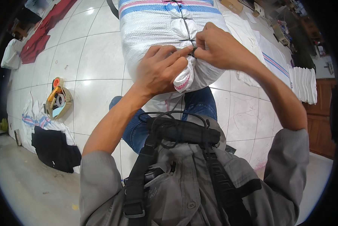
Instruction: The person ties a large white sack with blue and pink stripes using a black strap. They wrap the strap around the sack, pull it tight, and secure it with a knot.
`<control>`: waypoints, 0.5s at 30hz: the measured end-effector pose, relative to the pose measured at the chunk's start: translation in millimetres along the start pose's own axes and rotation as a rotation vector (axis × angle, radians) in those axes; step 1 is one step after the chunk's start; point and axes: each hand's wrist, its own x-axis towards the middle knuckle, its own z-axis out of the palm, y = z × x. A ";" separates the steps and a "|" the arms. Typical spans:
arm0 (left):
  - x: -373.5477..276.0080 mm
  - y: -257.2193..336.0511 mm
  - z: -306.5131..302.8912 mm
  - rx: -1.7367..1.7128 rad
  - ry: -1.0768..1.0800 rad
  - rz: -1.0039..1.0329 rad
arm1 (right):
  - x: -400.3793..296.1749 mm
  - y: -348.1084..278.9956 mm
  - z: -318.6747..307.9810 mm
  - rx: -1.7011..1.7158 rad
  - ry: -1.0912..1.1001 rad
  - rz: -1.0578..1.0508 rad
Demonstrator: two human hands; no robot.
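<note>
A stuffed white woven plastic sack (149,34) with blue and red stripes stands before me. Black cord (186,26) laces its gathered seam in several crossing stitches. My left hand (163,67) grips the sack beside the seam, its index fingertip against the cord at the lowest visible stitch. Under the left thumb, a folded sack corner (183,80) with red marks sticks out. My right hand (214,46) is closed, thumb and index pinching the cord close to the left fingertip. The fingers partly hide this stitch, so I cannot tell whether a needle is there.
On the tiled floor at left sits a basket (68,106) of tape rolls and tools. Near it lie black cloth (54,148) and a striped sack (30,121). Red cloth (41,36) stretches farther off. At right are white cloth (243,42) and a folded white stack (304,84).
</note>
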 end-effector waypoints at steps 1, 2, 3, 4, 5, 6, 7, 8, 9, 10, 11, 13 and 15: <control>1.1 0.1 -0.4 -0.002 -0.005 0.000 | -5.9 1.0 9.8 -0.152 0.159 -0.110; 1.4 0.6 -0.5 -0.004 -0.010 0.000 | -7.7 4.1 23.4 -0.070 0.280 -0.175; 2.6 1.2 -1.6 -0.014 -0.013 -0.012 | -9.7 1.5 24.5 -0.012 0.287 -0.121; 3.2 2.4 -3.0 -0.024 -0.016 -0.025 | -11.9 -3.2 25.5 0.045 0.295 -0.068; 3.9 3.6 -3.7 -0.034 -0.020 -0.038 | -14.3 -5.7 26.9 0.104 0.301 -0.014; 5.2 3.9 -3.8 -0.037 -0.010 -0.035 | -17.4 -3.0 32.6 0.174 0.362 -0.006; 5.9 4.3 -2.7 -0.040 0.000 -0.032 | -18.8 1.0 35.6 0.234 0.358 0.009; 6.3 4.7 -1.7 -0.044 0.010 -0.029 | -18.4 6.3 37.3 0.294 0.354 0.024; 6.0 4.3 -1.6 -0.035 0.002 -0.030 | -17.3 10.0 36.4 0.355 0.348 0.040; 5.2 3.5 -2.0 -0.026 -0.005 -0.031 | -16.5 13.2 30.8 0.534 0.259 0.093; 4.8 3.0 -2.5 -0.017 -0.012 -0.031 | -15.5 15.4 20.9 0.712 0.168 0.145; 4.5 3.1 -2.3 -0.010 -0.022 -0.039 | -7.2 22.9 11.5 0.890 -0.019 0.191; 5.8 3.4 -1.8 -0.012 -0.025 -0.039 | 7.2 30.6 5.3 0.883 -0.205 0.187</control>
